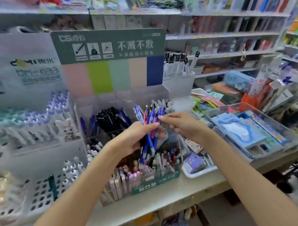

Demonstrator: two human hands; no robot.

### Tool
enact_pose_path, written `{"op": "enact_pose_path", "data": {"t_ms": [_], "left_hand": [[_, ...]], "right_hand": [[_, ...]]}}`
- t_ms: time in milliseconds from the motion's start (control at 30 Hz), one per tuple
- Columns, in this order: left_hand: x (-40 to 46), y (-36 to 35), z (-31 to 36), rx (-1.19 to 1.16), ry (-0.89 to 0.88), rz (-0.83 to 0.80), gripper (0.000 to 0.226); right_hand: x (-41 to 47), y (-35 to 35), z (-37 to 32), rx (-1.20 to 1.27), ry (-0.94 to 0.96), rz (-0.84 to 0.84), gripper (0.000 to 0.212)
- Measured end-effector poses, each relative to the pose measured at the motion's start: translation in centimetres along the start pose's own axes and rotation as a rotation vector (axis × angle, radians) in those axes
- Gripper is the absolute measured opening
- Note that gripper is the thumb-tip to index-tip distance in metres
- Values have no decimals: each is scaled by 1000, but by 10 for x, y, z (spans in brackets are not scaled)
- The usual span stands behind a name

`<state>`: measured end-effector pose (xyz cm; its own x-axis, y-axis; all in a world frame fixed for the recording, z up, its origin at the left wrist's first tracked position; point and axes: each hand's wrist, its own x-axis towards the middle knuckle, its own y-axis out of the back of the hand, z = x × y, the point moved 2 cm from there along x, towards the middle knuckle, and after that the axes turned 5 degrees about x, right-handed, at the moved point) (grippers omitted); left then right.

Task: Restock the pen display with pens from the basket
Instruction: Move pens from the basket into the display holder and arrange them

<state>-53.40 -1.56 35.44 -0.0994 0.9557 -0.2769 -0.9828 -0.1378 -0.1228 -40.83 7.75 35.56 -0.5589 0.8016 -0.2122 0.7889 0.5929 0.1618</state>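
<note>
My left hand (137,137) grips a bundle of pens (149,123), mostly blue with some pink and purple ones, held upright over the pen display (124,100). My right hand (179,124) reaches in from the right and its fingertips pinch one pen at the top of the bundle. The display is a clear tiered stand with a green header card and coloured stripes; its compartments hold black pens (109,117), white pens (161,103) and pastel pens (125,179). I cannot make out a basket for certain.
A white perforated rack (38,194) stands at the left. At the right sit a white tray (199,171) of small items and a clear bin (252,128) of stationery packs. Stocked shelves line the back wall. The counter edge (169,197) runs below the display.
</note>
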Motion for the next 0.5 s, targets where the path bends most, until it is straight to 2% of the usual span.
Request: {"op": "enact_pose_path", "data": {"t_ms": [33, 100, 200, 267, 300, 367, 433, 500], "left_hand": [[5, 9, 5, 23, -8, 2, 52], [16, 28, 13, 39, -5, 43, 51], [29, 49, 20, -40, 8, 86, 20], [37, 59, 23, -73, 11, 91, 15], [41, 63, 24, -80, 13, 94, 15], [50, 68, 27, -82, 24, 67, 19], [60, 69, 31, -87, 29, 34, 20], [66, 67, 30, -98, 31, 24, 18]], "right_hand": [[7, -6, -5, 79, -6, 9, 10], [23, -14, -15, 279, 4, 64, 11], [43, -8, -32, 572, 118, 266, 15], [56, 7, -42, 711, 259, 491, 16], [61, 16, -46, 716, 327, 615, 15], [72, 32, -55, 571, 430, 803, 14], [86, 41, -64, 360, 491, 861, 15], [104, 42, -68, 175, 457, 821, 11]]}}
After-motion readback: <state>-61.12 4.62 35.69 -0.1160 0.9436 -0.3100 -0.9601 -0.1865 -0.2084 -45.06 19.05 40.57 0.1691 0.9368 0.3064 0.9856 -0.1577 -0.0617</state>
